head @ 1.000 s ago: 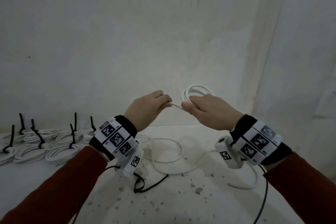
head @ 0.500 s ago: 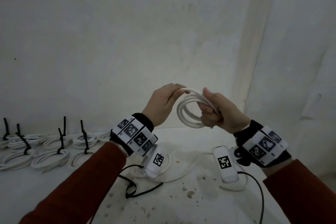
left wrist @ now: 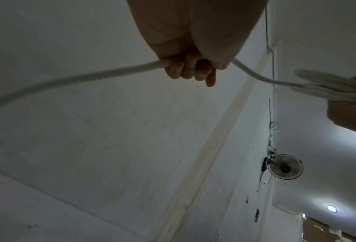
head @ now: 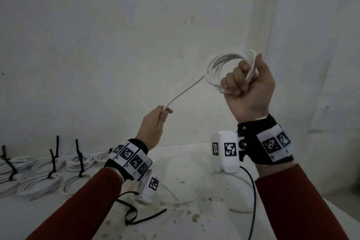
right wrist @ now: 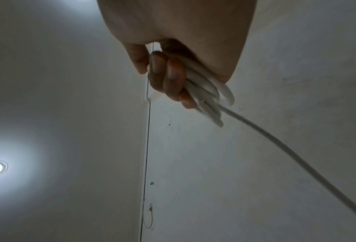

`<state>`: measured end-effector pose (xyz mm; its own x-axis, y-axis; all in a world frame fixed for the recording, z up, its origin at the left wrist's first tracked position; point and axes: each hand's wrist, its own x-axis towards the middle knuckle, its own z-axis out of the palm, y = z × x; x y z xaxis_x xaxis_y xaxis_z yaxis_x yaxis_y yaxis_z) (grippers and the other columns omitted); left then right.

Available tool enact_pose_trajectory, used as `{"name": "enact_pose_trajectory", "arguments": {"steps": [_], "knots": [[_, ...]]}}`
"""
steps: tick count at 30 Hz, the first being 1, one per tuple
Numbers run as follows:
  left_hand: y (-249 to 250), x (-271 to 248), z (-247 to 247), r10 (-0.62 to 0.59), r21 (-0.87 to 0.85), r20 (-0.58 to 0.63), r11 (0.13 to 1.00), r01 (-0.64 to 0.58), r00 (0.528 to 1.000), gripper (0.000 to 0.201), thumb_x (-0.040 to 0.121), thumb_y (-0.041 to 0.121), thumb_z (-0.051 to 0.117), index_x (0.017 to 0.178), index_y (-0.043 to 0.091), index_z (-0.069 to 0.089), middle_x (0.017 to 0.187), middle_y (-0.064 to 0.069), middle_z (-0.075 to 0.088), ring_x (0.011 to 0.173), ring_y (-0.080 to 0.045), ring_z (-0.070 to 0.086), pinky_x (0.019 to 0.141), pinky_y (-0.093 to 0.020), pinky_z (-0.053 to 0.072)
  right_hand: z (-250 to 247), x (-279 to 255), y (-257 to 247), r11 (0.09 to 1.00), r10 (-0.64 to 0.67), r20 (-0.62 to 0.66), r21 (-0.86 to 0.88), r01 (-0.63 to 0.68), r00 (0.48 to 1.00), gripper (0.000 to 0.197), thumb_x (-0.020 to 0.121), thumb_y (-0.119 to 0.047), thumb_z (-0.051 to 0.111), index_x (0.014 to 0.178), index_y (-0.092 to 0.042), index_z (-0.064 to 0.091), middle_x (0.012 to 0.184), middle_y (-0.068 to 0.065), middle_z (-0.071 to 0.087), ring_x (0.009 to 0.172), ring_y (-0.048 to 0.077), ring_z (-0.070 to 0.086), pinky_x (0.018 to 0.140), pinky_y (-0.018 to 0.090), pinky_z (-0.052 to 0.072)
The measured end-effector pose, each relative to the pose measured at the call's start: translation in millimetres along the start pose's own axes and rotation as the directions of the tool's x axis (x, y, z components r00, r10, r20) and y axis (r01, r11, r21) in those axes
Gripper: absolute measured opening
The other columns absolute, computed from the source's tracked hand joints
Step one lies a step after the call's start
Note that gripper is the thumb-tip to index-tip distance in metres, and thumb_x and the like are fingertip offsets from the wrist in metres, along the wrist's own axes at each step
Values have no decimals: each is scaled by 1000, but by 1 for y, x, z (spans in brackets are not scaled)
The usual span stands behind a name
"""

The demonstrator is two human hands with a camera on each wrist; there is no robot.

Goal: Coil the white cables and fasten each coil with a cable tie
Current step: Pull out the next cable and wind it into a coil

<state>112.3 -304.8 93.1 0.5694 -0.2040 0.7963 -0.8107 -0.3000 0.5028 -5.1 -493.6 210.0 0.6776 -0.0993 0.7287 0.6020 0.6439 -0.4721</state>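
My right hand (head: 247, 82) is raised and grips a coil of white cable (head: 224, 62) of several loops; the right wrist view shows my right hand (right wrist: 172, 78) curled round the coil's bundled loops (right wrist: 206, 96). One strand of the cable (head: 185, 91) runs down-left from the coil to my left hand (head: 157, 122), which holds it lower down. In the left wrist view my left hand (left wrist: 191, 65) is wrapped round the cable (left wrist: 90, 77), which passes on to the coil (left wrist: 328, 88). The cable's loose tail (head: 194, 200) lies on the white table (head: 204, 226). A black cable tie (head: 140, 218) lies on the table near me.
Several tied white coils (head: 39, 173) with black ties standing up lie at the table's left. A white wall (head: 136, 45) stands close behind. A dark lead (head: 253, 200) hangs from the right wrist camera. The table's right edge (head: 331, 208) runs beside my right arm.
My right hand has lifted the coil up and to the right. The left hand has slid down and left along the cable, drawing a strand out between the hands.
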Motion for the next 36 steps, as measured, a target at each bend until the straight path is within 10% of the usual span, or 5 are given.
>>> {"name": "enact_pose_trajectory", "arguments": {"steps": [10,17,20,31,36], "knots": [[40,9,4,412,142,-6,902,-407,911,34,96,18,35,96,-2,62,84,-3,65,76,-3,47,73,-12,36,-4,25,7,875,-271,-111,-442,197,956,23,103,-19,39,81,-11,42,57,-3,54,47,12,44,52,25,39],[59,24,3,595,278,16,770,-575,804,20,94,13,41,96,3,58,74,-11,60,69,-16,38,63,-23,32,-9,13,12,-5,56,173,-985,173,983,14,99,-23,49,92,-13,44,70,-5,68,56,11,59,59,31,49],[58,31,-3,633,304,22,733,-608,774,16,94,14,43,97,6,56,73,-11,60,68,-16,36,63,-25,32,-10,6,10,-169,240,163,-964,207,957,20,98,-29,49,87,-13,44,66,-5,67,52,2,55,59,31,47],[77,31,-42,591,376,124,715,-589,797,18,95,44,42,98,27,46,78,3,60,63,-11,49,49,-26,40,-4,-29,16,218,480,44,-973,-71,876,69,90,-66,18,55,-15,48,44,-3,38,40,14,28,47,24,25],[54,27,-62,490,316,131,803,-505,862,19,98,42,35,97,27,47,82,1,62,68,-13,51,57,-31,45,-12,-40,18,707,557,191,-619,-341,808,66,75,-81,44,51,-20,46,31,-7,26,30,12,17,42,28,19]]}}
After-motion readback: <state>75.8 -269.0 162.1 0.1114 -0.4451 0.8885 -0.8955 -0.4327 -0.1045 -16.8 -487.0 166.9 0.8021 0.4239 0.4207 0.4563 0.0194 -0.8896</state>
